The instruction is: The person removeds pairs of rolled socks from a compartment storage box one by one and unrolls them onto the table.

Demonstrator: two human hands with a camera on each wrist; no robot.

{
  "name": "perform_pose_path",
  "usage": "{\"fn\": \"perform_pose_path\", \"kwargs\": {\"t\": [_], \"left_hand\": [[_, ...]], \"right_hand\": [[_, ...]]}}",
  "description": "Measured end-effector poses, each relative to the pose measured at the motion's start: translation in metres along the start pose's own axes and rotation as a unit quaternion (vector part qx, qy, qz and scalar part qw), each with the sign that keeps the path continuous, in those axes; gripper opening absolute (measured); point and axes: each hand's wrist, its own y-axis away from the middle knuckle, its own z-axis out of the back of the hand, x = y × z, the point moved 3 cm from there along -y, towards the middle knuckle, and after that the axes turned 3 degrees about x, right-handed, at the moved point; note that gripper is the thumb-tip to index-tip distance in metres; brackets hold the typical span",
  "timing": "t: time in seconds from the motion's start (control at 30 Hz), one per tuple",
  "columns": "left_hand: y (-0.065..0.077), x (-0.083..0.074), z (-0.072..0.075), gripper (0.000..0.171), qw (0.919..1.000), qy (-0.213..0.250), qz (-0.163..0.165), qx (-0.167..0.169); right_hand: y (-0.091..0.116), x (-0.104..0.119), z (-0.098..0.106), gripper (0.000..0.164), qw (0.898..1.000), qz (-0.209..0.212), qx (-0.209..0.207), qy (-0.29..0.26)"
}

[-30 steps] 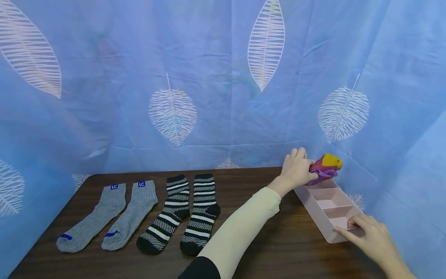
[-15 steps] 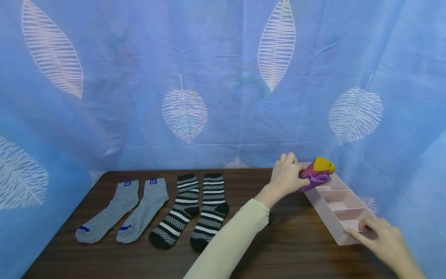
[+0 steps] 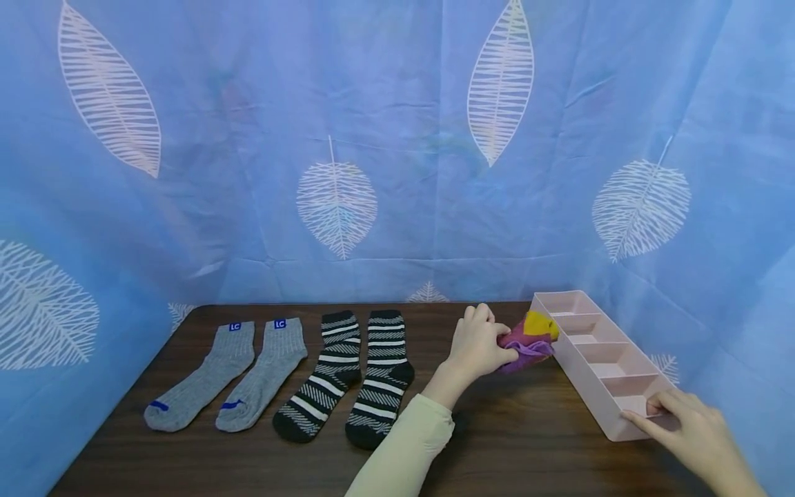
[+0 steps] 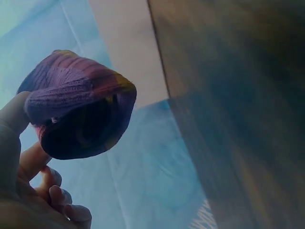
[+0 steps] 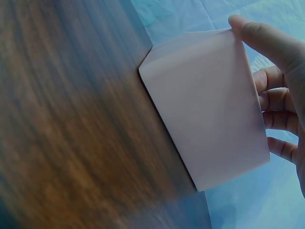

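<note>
My left hand (image 3: 477, 348) holds a rolled-up sock bundle (image 3: 526, 345), purple and maroon with a yellow patch, beside the far half of a pale pink divided box (image 3: 580, 383). In the left wrist view the thumb and a finger pinch the edge of the bundle (image 4: 78, 88), and its dark hollow opening shows. The other fingers are loosely curled. My right hand (image 3: 692, 428) grips the near end of the box, with the thumb on the outer wall (image 5: 205, 109) and the fingers curled over the rim. All the visible compartments of the box are bare.
A pair of grey socks (image 3: 205, 376) with blue labels lies flat on the left of the dark wooden table (image 3: 497, 442). Nearer the middle lies a black-and-white striped pair (image 3: 326, 373); my left sleeve passes close to it. A blue leaf-print curtain (image 3: 397, 207) hangs behind.
My left hand has lifted the sock bundle off the far end of the box and drawn it left and nearer, beside the box. The right hand keeps its grip. The head view has shifted slightly.
</note>
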Motion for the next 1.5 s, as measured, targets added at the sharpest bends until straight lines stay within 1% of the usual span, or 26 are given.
{"fn": "perform_pose_path", "kwargs": {"t": [0.17, 0.27, 0.37, 0.43, 0.53, 0.63, 0.73, 0.8, 0.9, 1.07, 1.23, 1.37, 1.5], "left_hand": [[0.021, 0.018, -0.004, 0.033, 0.9997, 0.014, 0.016, 0.008], [0.03, 0.025, -0.005, 0.034, 0.9996, 0.003, 0.023, 0.017], [0.037, 0.029, -0.006, 0.035, 0.9991, -0.017, 0.029, 0.027], [0.04, 0.029, -0.007, 0.034, 0.9984, -0.033, 0.028, 0.035], [0.046, 0.027, -0.011, 0.034, 0.997, -0.06, 0.016, 0.047], [0.05, 0.024, -0.015, 0.033, 0.9945, -0.092, 0.001, 0.049], [0.053, 0.022, -0.019, 0.033, 0.9918, -0.116, -0.002, 0.053], [0.054, 0.021, -0.02, 0.033, 0.9905, -0.123, 0.001, 0.062], [0.055, 0.022, -0.02, 0.035, 0.9895, -0.12, 0.005, 0.081], [0.057, 0.028, -0.018, 0.039, 0.9896, -0.1, 0.016, 0.103], [0.058, 0.036, -0.011, 0.048, 0.99, -0.068, 0.025, 0.121], [0.057, 0.041, -0.005, 0.047, 0.9915, -0.052, 0.023, 0.117], [0.056, 0.042, -0.001, 0.041, 0.9902, -0.06, 0.015, 0.125]], "right_hand": [[0.001, -0.001, -0.001, 0.034, 1.0, -0.007, 0.01, 0.007], [0.002, -0.002, 0.0, 0.034, 1.0, -0.015, 0.015, 0.013], [0.003, -0.003, 0.001, 0.035, 0.999, -0.022, 0.019, 0.014], [0.004, -0.004, 0.001, 0.035, 0.999, -0.022, 0.02, 0.015], [0.006, -0.005, 0.002, 0.036, 1.0, -0.018, 0.013, 0.013], [0.01, -0.005, 0.003, 0.037, 1.0, -0.018, 0.014, 0.005], [0.013, -0.006, 0.003, 0.038, 1.0, -0.023, 0.017, -0.002], [0.014, -0.005, 0.002, 0.037, 0.999, -0.025, 0.02, -0.001], [0.014, -0.004, 0.001, 0.036, 0.999, -0.032, 0.025, 0.003], [0.012, -0.003, -0.001, 0.035, 0.999, -0.038, 0.037, 0.005], [0.006, -0.001, -0.002, 0.035, 1.0, -0.003, 0.018, 0.006], [-0.002, 0.006, 0.001, 0.037, 0.999, 0.03, -0.003, 0.022], [-0.016, 0.026, 0.005, 0.037, 0.994, 0.095, -0.038, 0.029]]}}
